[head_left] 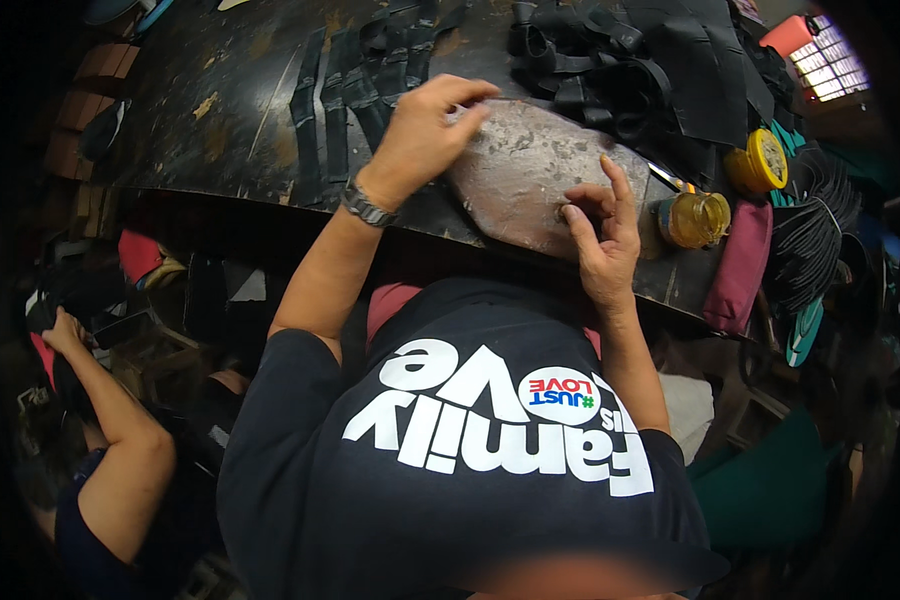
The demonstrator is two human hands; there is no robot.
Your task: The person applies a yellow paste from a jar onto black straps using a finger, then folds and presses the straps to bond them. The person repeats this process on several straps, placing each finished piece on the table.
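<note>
A mottled grey-brown slab (530,165), like a flat stone, lies at the table's near edge between my hands. My left hand (425,130), with a wristwatch at the wrist, is at the slab's left far corner; its thumb and forefinger are apart, and nothing shows between them. Over the slab's right part is my right hand (608,235). Its forefinger points up while the thumb and another finger come together in a pinch; whatever they hold is too small to make out. Just right of that hand stands an open jar (695,220) of yellowish stuff.
Black strips (335,110) lie beyond my left hand, and a heap of black pieces (610,80) beyond the slab. To the right are a yellow tub (760,160), a maroon pouch (738,265) and black cords (815,235). Another person's arm (115,420) shows at left.
</note>
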